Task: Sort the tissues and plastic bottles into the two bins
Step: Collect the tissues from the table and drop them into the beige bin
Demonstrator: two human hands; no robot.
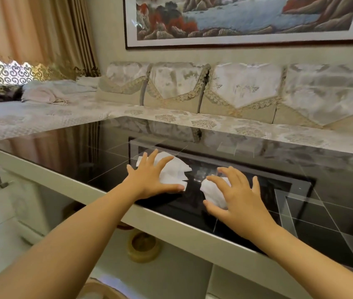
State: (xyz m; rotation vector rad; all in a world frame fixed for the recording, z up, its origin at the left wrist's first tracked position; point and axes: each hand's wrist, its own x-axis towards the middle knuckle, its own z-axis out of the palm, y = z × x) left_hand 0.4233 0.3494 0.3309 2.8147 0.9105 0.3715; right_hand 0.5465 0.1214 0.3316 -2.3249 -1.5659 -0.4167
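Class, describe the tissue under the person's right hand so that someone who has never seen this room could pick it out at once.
Start at the glossy black table in front of the sofa. Two white tissues lie near its front edge. The wanted tissue sits under the right hand: small and crumpled, whereas the tissue under the left hand is larger and flatter.

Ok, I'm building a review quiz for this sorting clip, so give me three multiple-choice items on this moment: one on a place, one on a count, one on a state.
1. Where do the tissues lie?
A. on the sofa
B. on the glossy black table top
C. on the floor

2. How many white tissues show?
A. two
B. four
C. none

3. How is the right hand?
A. a closed fist in the air
B. fingers spread and curled over a crumpled tissue
C. resting on the sofa

Key: 1 B, both lie on the table top. 2 A, a flat tissue under the left hand and a crumpled tissue. 3 B, the right hand arches over the crumpled one.
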